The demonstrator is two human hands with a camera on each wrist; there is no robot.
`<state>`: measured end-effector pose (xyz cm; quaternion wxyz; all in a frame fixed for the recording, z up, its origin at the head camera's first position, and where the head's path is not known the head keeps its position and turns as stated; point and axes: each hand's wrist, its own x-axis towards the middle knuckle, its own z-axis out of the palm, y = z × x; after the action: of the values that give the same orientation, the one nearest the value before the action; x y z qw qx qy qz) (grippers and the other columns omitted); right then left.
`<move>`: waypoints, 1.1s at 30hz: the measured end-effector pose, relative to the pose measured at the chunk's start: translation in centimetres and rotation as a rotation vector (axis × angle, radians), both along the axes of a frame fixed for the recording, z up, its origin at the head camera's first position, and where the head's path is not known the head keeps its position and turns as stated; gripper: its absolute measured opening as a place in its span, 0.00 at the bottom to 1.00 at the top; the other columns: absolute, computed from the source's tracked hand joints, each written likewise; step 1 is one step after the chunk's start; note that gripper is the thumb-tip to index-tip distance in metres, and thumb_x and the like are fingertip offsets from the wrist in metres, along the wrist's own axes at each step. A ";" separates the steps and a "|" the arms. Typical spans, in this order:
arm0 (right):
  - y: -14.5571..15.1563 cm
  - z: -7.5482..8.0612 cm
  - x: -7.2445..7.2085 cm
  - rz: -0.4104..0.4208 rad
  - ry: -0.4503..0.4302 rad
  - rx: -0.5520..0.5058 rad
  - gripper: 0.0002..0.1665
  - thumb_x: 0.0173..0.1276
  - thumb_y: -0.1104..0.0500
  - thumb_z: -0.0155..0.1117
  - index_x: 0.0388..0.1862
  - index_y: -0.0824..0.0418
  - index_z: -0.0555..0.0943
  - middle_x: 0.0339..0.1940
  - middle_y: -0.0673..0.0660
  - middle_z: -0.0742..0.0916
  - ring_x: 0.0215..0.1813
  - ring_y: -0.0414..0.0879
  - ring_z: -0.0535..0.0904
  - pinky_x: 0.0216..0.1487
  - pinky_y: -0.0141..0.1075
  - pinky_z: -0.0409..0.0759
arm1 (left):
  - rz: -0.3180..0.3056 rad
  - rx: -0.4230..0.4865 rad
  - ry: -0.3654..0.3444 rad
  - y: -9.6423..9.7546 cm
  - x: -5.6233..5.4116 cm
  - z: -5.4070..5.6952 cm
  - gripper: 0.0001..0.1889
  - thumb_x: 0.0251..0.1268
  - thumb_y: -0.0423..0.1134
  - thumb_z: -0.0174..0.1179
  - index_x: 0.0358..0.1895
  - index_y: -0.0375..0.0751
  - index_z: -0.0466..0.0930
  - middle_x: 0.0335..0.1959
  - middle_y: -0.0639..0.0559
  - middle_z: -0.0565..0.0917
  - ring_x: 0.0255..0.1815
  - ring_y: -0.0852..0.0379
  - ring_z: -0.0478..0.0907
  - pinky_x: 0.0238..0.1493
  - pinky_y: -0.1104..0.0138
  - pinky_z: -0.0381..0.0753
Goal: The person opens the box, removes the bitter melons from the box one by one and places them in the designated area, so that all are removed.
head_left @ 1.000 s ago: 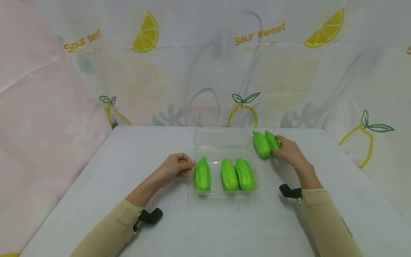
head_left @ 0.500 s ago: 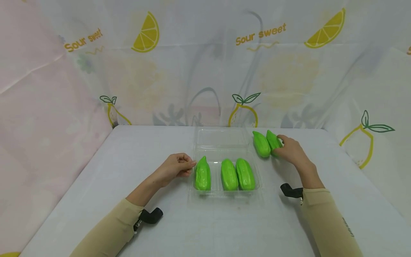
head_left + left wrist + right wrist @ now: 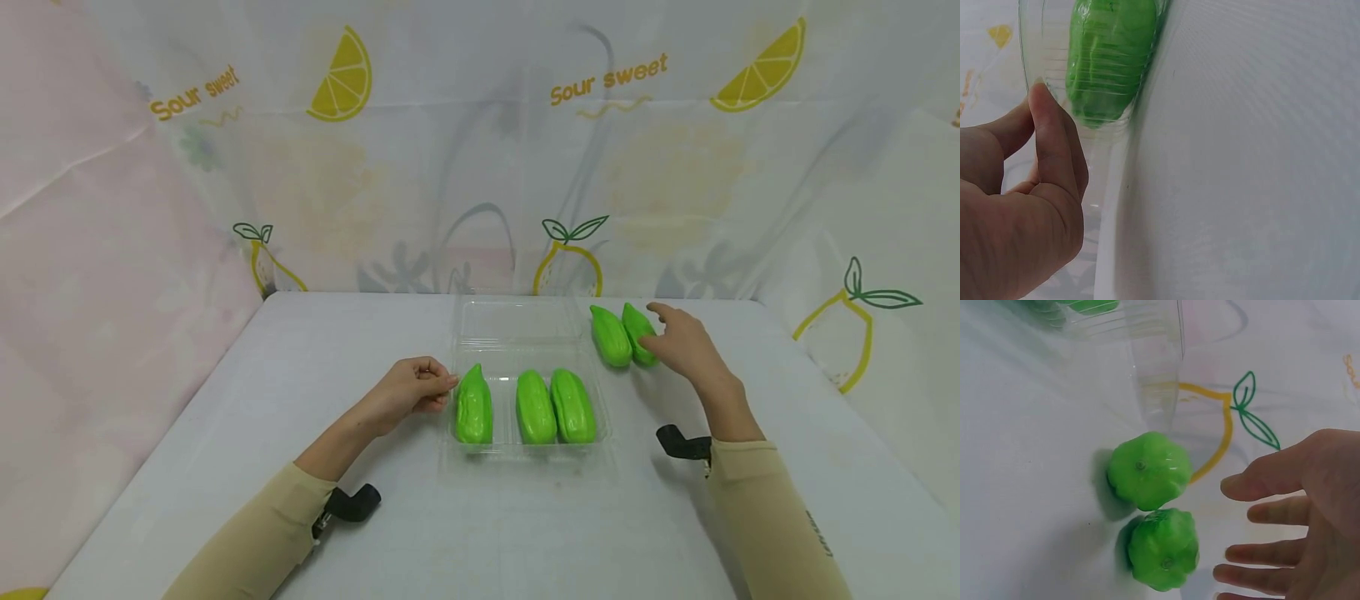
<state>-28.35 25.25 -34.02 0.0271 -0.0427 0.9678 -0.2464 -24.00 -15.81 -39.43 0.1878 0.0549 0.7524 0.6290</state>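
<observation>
The left hand [image 3: 407, 388] pinches the clear box [image 3: 504, 408] at nine o'clock while the right hand [image 3: 686, 347], wide beside two loose green vegetables [image 3: 611, 337] at the box's two o'clock, seems mid-pick or mid-release, calling for closing or backing off.

Tan sleeves [image 3: 247, 537] end behind the bare left hand [image 3: 408, 389] and right hand [image 3: 684, 343], small dark lettering [image 3: 819, 533] marking the right sleeve [image 3: 768, 508], curved black mounts [image 3: 354, 504] with silvery hardware [image 3: 321, 526] beside both cuffs [image 3: 313, 474]

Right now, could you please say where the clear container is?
In the head view, the clear container sits centrally, right of the left hand, with three green vegetables inside.
</observation>
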 end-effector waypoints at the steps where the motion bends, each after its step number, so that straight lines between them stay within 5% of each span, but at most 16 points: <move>1: -0.1 0.1 0.0 0.003 0.008 -0.001 0.40 0.69 0.56 0.53 0.76 0.71 0.57 0.71 0.78 0.68 0.69 0.74 0.65 0.61 0.65 0.72 | -0.001 -0.001 0.001 0.0 0.0 0.0 0.10 0.70 0.39 0.63 0.41 0.34 0.75 0.23 0.55 0.79 0.25 0.64 0.77 0.32 0.74 0.83; 14: -1.8 1.4 0.9 0.074 0.067 -0.016 0.38 0.72 0.54 0.57 0.76 0.68 0.60 0.69 0.76 0.72 0.67 0.72 0.70 0.60 0.63 0.74 | -0.003 -0.001 0.007 0.0 0.0 -0.1 0.10 0.70 0.39 0.62 0.41 0.34 0.74 0.23 0.56 0.79 0.25 0.65 0.77 0.32 0.75 0.82; 33: -5.2 3.1 3.3 0.187 0.028 -0.076 0.35 0.71 0.53 0.59 0.75 0.60 0.65 0.67 0.68 0.77 0.62 0.63 0.77 0.53 0.52 0.81 | 0.006 -0.012 -0.006 0.0 0.1 0.1 0.12 0.70 0.40 0.62 0.43 0.34 0.74 0.25 0.55 0.79 0.26 0.64 0.77 0.32 0.74 0.82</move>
<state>-25.07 20.04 -30.91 0.0348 -0.1375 0.9498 -0.2788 -23.85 -15.79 -39.28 0.1886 0.0497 0.7557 0.6251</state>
